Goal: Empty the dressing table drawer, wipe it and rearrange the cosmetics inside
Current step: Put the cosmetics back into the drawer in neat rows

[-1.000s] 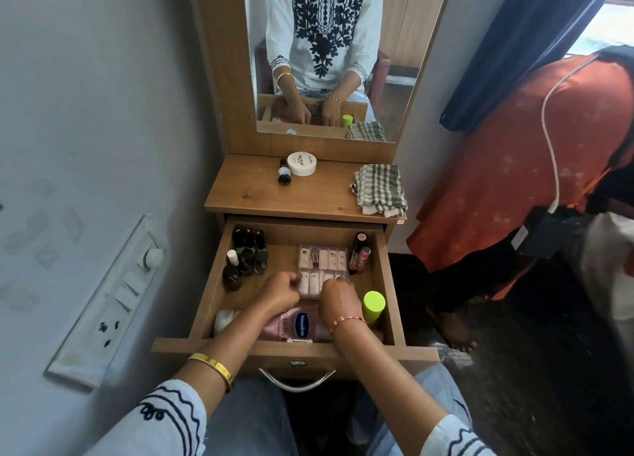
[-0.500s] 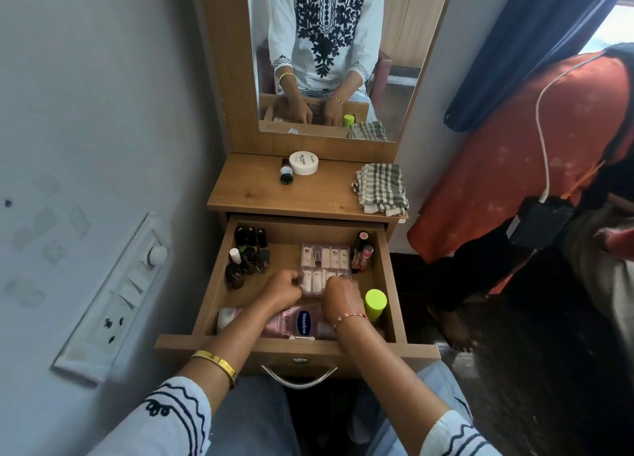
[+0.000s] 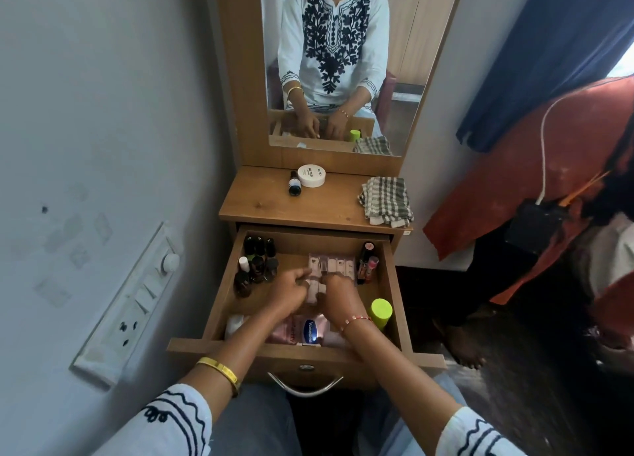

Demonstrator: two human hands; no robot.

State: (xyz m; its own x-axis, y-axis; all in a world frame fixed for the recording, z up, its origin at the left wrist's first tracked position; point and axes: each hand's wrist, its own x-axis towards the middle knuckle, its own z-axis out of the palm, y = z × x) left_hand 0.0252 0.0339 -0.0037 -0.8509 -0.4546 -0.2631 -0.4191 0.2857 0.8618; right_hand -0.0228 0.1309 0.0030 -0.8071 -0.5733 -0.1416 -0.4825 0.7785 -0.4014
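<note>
Both my hands, left hand [image 3: 291, 289] and right hand [image 3: 339, 292], have crept forward, fingers seemingly pinching the small tubes [image 3: 331, 267] just ahead, so rearranging continues.

- In the drawer [image 3: 219, 304] at frame centre we see bottles [image 3: 255, 265] at its left, sachets [image 3: 331, 267] in the middle, lipsticks [image 3: 366, 261] at right.
- A lotion bottle [image 3: 310, 330] lies along its near edge.
- On the tabletop [image 3: 267, 201] above, a jar [image 3: 311, 175] sits left of a cloth [image 3: 387, 200].
</note>
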